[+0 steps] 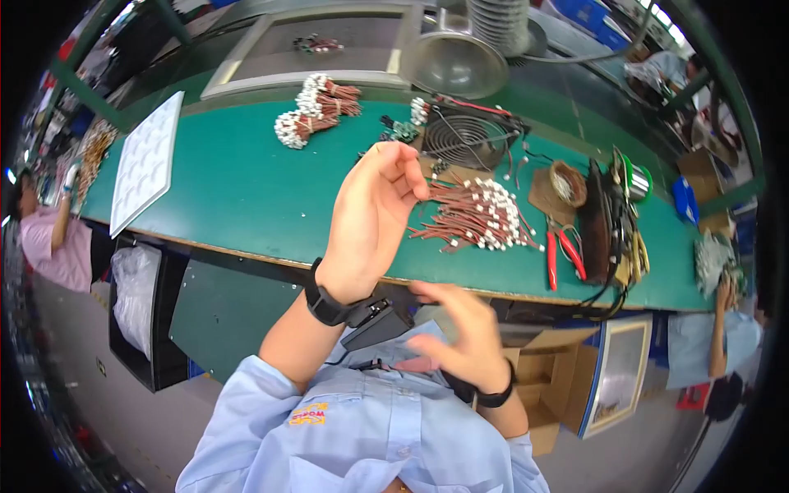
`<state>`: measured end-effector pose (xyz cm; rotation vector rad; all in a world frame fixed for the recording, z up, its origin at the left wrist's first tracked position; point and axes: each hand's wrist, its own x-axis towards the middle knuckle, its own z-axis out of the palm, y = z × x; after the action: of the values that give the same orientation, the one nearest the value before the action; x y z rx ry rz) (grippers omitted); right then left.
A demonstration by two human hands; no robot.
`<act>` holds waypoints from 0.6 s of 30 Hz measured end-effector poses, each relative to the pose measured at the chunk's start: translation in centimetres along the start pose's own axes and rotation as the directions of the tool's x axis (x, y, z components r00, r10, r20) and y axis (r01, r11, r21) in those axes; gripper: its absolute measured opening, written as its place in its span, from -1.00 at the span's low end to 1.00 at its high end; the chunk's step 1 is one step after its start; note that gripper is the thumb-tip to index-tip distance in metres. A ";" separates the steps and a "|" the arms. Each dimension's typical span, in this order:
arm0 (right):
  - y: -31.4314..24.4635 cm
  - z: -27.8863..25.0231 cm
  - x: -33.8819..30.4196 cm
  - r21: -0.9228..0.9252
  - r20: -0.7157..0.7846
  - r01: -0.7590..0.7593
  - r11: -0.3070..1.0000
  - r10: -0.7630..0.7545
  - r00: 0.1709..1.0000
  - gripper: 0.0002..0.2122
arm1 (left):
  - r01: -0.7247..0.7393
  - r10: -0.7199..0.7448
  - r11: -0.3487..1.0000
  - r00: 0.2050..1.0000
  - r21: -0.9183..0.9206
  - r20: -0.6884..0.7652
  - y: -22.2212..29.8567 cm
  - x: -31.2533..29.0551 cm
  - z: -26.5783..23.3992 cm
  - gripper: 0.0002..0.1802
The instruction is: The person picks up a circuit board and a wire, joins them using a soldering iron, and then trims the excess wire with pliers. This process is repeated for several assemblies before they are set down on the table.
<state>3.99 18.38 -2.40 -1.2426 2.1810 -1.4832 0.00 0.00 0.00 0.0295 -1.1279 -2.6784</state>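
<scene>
My left hand (374, 209) is raised over the green bench, palm turned inward and fingers curled. What it holds, if anything, I cannot make out. Beside its fingertips lies a spread pile of red-brown wires with white connectors (485, 215). My right hand (467, 333) is lower, in front of my body near the bench edge. It is smeared by motion, but its thumb and fingers stand apart with nothing visible between them. Just beyond my left hand are small green circuit boards (400, 130) and a black fan with a round wire grille (466, 141).
Bundled wires (316, 107) and a white moulded tray (148, 162) lie to the left. On the right are red-handled pliers (552, 259), a small round container (567, 184) and a solder spool (638, 182). A metal hood (454, 66) stands behind. Co-workers sit at both sides.
</scene>
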 end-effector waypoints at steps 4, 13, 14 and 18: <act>-1.2 3.7 2.6 0.197 -0.134 -0.089 0.976 0.116 0.984 -0.66 | -0.059 0.062 0.942 0.998 -0.330 -0.001 0.8 2.0 -0.3 -0.78; 2.6 1.1 0.0 0.466 0.116 -0.340 0.817 0.325 0.939 -0.73 | -0.646 0.710 0.261 0.631 0.717 0.311 -3.6 1.3 4.5 -0.88; 3.0 1.1 -0.4 0.467 0.073 -0.291 0.835 0.291 0.954 -0.72 | -0.632 0.680 0.374 0.684 0.679 0.262 -4.0 1.1 5.3 -0.88; 3.3 0.5 -0.9 0.474 0.082 -0.295 0.830 0.292 0.953 -0.67 | -0.389 0.372 0.852 0.921 0.351 0.116 -4.5 1.0 5.7 -0.85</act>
<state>3.13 19.15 -5.70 -0.7051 1.7316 -1.7301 -2.47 6.79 0.87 -0.1733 -1.4628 -2.1021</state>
